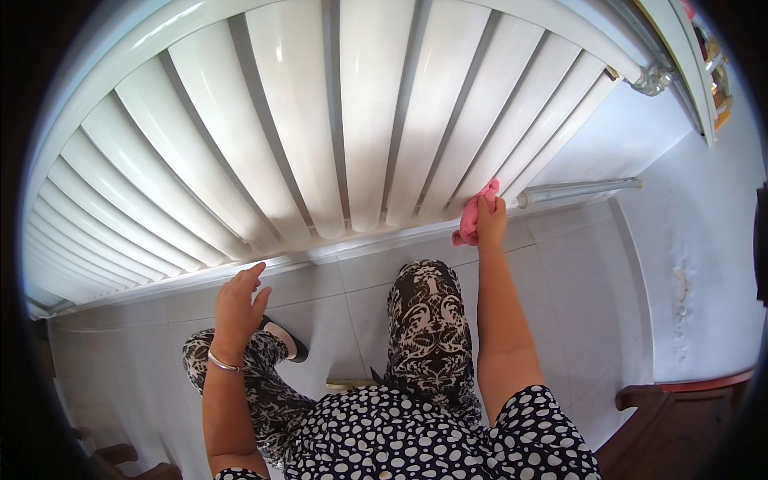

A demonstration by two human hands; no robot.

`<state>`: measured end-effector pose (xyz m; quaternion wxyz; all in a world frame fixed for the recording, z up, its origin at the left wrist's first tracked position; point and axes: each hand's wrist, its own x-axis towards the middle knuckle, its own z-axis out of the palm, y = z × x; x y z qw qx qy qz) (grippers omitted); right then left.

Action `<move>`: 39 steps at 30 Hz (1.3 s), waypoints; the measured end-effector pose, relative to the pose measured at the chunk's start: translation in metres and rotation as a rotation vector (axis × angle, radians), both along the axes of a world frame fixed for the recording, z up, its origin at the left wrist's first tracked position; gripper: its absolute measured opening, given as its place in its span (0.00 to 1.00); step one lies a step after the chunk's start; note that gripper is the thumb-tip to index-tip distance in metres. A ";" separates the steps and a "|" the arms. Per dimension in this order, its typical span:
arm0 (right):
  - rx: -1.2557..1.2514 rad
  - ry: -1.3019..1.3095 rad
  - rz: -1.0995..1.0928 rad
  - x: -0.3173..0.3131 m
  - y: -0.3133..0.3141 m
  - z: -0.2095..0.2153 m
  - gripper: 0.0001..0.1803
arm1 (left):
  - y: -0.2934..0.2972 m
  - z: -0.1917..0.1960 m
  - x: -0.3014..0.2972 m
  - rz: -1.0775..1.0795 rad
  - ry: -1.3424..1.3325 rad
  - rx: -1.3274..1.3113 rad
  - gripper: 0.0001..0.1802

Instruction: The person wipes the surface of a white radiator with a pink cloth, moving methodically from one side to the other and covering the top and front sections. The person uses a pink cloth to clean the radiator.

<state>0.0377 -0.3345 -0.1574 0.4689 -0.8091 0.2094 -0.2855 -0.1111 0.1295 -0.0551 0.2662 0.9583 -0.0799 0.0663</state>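
We have the pink cloth [469, 226] in our right hand [491, 222], bunched up, with the grip closed around it. The cloth is at the lower right end of the white radiator [368, 120], by the foot of the last columns and just left of the metal pipe [576, 191]. We cannot tell whether it presses on the surface or hangs just in front of it. Our left hand [237, 300] holds nothing; its grip is loose and wide, the thumb apart from the fingers, near the bottom edge of the radiator.

We judge the work in hand to be wiping the radiator, and we would call it under way rather than finished, since the cloth is in use at one end. How much is done we cannot say: the columns look white and glossy all along, and no line parts wiped from unwiped. Around the cloth, the lower right corner seems to be the part being dealt with now. The gaps between the columns are shaded, so whether they need attention stays unclear to us.
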 end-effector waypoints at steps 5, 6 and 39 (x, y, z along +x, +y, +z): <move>-0.048 0.133 -0.008 -0.003 -0.004 -0.044 0.20 | 0.003 -0.003 0.003 0.004 0.011 0.013 0.22; -0.046 0.129 -0.010 -0.004 -0.007 -0.048 0.20 | 0.003 -0.004 0.004 0.001 0.015 0.015 0.22; -0.878 -0.352 0.033 -0.003 0.043 0.174 0.14 | 0.012 -0.003 -0.013 0.022 -0.048 -0.016 0.22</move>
